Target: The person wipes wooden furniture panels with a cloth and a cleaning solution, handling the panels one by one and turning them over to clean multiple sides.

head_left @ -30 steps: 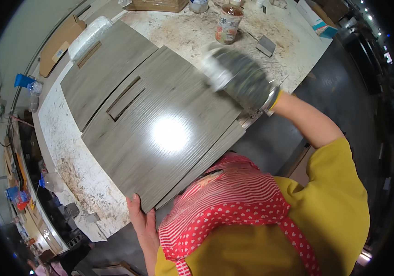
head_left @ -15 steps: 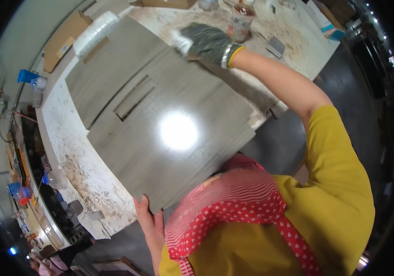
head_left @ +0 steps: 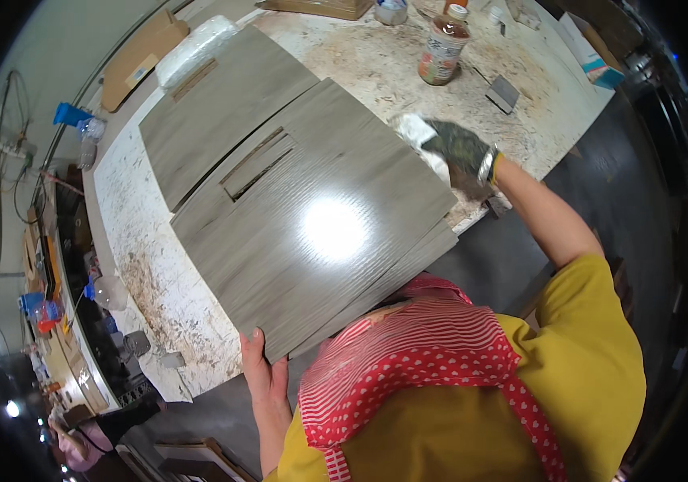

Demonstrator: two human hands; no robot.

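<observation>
A grey wood-grain panel (head_left: 272,257) with a narrow rectangular slot lies in front of me, with other grey board edges showing beneath its near right side. My bare left hand (head_left: 266,376) grips the panel's near left corner, with the thumb up against its edge. In a dark glove with a yellow cuff, my right hand (head_left: 463,151) holds a crumpled white cloth (head_left: 414,128) by the panel's far right edge. Beyond a dark gap lies a second grey panel (head_left: 227,104), also with a slot near its far end.
Both panels rest on a stained white worktable (head_left: 139,213). A bottle of reddish drink (head_left: 443,52) and a small grey block (head_left: 503,95) stand to the far right. A bubble-wrapped bundle (head_left: 195,52) is at the far left. A clear bottle (head_left: 107,292) lies at left.
My right hand has swept the white cloth from the panel's far corner rightward and nearer to me, along its right edge. My left hand stays at the near corner. The view has shifted slightly.
</observation>
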